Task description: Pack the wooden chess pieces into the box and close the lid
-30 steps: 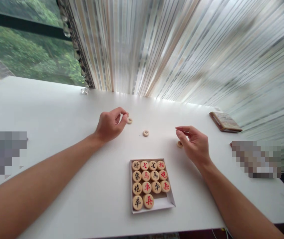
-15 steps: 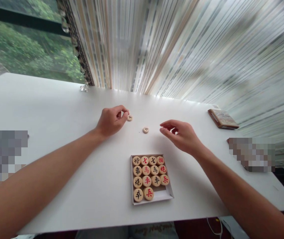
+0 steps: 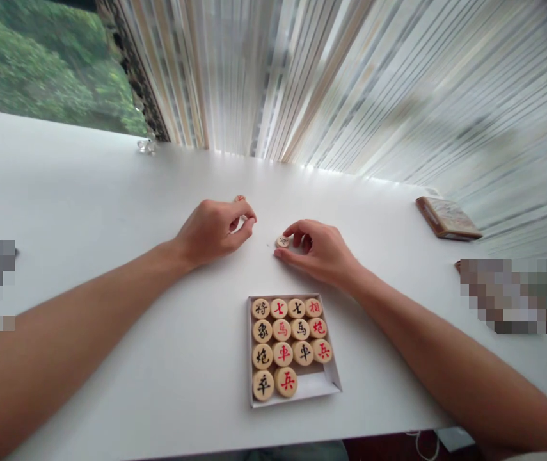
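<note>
Chess piece lies on the white tabletop at frame centre, above the tray of pieces. My right hand curls round it, fingertips touching, not yet gripping; a clumsy pinch could skid it away. My left hand is clenched; I cannot tell what it holds.

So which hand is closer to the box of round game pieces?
Right. The right hand sits just beyond the box; the left hand is farther off to its left.
</note>
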{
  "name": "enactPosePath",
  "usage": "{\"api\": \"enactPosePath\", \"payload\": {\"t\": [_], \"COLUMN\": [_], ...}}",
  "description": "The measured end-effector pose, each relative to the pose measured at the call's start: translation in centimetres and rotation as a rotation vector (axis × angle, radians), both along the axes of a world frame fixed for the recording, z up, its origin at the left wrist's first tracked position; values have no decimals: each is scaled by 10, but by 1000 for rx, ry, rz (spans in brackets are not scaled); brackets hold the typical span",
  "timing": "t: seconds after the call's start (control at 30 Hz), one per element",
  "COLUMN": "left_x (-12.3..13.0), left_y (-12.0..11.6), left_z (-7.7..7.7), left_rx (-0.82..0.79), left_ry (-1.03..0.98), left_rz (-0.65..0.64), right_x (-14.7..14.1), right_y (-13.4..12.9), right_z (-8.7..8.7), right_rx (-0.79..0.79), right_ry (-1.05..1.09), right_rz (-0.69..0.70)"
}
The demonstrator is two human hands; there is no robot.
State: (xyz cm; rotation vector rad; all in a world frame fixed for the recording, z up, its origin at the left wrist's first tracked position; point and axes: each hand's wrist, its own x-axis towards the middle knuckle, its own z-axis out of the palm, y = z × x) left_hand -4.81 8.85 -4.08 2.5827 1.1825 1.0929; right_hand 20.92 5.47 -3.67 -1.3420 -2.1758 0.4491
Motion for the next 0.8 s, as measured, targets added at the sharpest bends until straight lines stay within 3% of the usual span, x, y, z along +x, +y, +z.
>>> {"api": "enactPosePath", "payload": {"t": [0.47,0.7,0.8], "left_x": [7,13,14], "left_y": [-14,-23,-23], "left_z": [4,8,8], "left_rx": [-65,-125,-251], "left_ry": [118,-59,-250], "left_rz": [-50,-91,-75], "right_x": [-1,-1,-2], "right_y": [-7,-4,-2], "right_z": [-4,-9,-9], "right_rx": [28,-122,-218], "right_ry": [255,518,654], "right_rz": [3,39,24]}}
